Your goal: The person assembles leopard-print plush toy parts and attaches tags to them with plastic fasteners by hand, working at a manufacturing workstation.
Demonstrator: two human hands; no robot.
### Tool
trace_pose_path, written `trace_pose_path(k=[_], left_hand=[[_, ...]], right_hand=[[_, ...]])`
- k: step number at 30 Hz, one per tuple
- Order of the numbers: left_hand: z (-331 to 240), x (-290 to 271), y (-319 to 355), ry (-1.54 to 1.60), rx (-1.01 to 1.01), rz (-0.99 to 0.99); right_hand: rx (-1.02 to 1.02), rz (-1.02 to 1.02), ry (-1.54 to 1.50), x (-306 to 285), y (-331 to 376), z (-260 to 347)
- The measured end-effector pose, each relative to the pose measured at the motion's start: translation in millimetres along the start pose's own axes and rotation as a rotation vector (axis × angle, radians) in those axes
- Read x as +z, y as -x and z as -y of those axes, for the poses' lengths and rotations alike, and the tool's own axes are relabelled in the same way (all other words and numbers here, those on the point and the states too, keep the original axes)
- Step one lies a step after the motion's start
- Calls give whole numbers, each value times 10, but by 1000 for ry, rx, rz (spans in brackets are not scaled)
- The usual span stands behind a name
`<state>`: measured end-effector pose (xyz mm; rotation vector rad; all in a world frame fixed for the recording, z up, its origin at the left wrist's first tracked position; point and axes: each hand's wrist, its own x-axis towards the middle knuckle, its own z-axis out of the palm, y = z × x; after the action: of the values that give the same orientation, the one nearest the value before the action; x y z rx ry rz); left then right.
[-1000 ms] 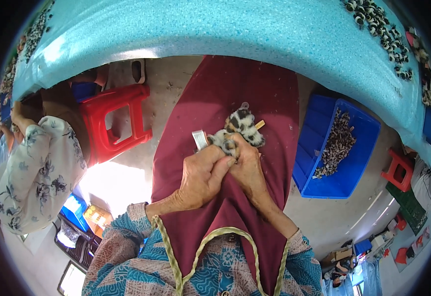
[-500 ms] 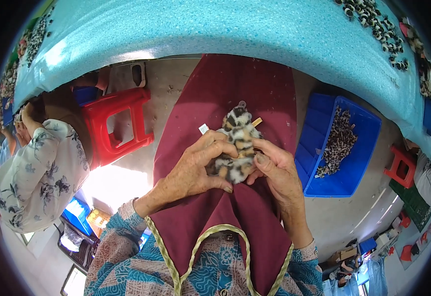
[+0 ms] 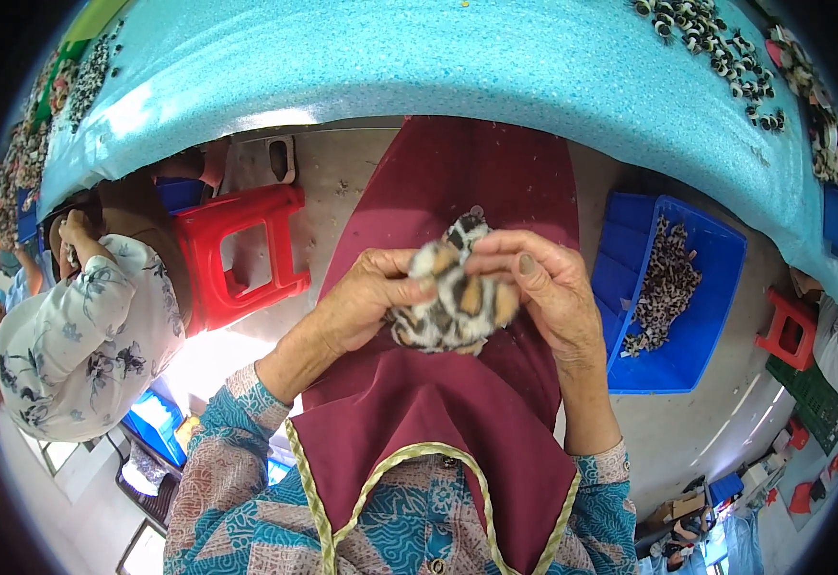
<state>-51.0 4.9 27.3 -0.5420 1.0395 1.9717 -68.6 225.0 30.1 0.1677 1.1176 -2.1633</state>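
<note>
Above my lap, on the maroon apron (image 3: 380, 230), is a small furry plush toy (image 3: 452, 321) spotted in black, white and orange. It is partly blurred, and a small pale disc sticks out at its far end. My left hand (image 3: 366, 297) pinches its left side between thumb and fingers. Along the toy's upper right side, my right hand (image 3: 548, 287) has its fingers stretched out and its thumb held apart. Whether those fingertips touch the fur, I cannot tell.
A blue bin (image 3: 682, 369) with a heap of spotted pieces stands on the floor at right. A red stool (image 3: 294, 240) is at left, beside a person in a flowered shirt (image 3: 83, 335). Across the front runs a blue-covered table (image 3: 419, 67) with small black-and-white pieces (image 3: 716, 48) at its far right.
The plush toy has been turned and bunched up, and its white and yellow tags no longer show. My right hand's fingers have straightened and moved off its lower right side.
</note>
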Motion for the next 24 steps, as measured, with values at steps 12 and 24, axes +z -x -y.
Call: trace_pose_path(k=[12, 24], left_hand=[[-37, 157, 157, -471, 214, -1], [120, 155, 140, 117, -196, 13]], right_hand=[[-131, -219, 334, 249, 243, -200], [-328, -425, 447, 122, 63, -323]])
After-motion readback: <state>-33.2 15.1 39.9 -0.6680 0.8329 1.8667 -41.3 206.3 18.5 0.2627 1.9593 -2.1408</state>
